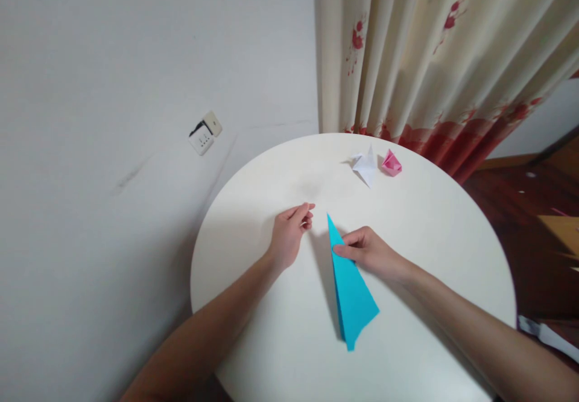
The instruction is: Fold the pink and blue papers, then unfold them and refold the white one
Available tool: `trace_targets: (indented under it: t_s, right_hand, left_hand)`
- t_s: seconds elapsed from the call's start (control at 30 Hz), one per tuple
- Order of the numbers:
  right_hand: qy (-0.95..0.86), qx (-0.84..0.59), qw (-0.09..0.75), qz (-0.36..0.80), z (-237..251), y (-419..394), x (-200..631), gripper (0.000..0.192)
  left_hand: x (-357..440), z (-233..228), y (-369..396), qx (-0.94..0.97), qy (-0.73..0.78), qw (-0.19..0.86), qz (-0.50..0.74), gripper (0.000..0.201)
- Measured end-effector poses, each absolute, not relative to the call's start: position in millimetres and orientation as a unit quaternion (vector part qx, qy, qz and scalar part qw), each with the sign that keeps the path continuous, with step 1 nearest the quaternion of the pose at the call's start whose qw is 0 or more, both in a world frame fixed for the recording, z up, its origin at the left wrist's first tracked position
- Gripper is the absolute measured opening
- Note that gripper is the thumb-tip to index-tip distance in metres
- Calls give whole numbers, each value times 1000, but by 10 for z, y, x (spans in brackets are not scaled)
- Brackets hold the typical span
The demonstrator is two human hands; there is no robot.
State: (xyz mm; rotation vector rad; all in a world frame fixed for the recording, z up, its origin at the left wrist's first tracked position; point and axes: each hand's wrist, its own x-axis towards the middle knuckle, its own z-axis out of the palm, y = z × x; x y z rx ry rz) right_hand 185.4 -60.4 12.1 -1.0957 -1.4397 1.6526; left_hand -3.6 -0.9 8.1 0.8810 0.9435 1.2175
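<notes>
A blue sheet of paper [351, 298], folded into a long tapering shape, is held up off the table in my right hand [368, 252]. The thumb lies on its near face close to the narrow top, with the fingers behind. Its lower end is wider and has an uneven edge. To the left of the paper's tip is my left hand [290, 232], apart from it. Those fingers are curled in with the thumb against the index finger, and nothing shows between them.
The round white table [253, 209] stands against a pale wall with a socket [202, 140]. Towards its far edge sit a white folded-paper bird [364, 168] and a small pink folded-paper piece [391, 164]. Behind hangs a cream and red curtain [393, 58].
</notes>
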Motion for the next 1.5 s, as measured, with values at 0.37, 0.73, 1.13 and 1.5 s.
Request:
trace_targets:
  t_s: [0.37,0.73,1.13,1.5]
  right_hand:
    - [-502,-431,416,624,-46,-523,1825,48]
    - [-450,-449,485,600,37,-522,1818,41]
    - [-483,-443,485,579,15,-541,1805,40]
    - [-559,-444,461,527,-2,-581,1769,43]
  left_hand:
    - [123,70,-270,542,404,623,394,28]
    - [141,43,-279,505,356,686,384,29]
    - [134,0,-277,476,328,721,381,29]
    - [150,-30,-285,462,360,701,407,24]
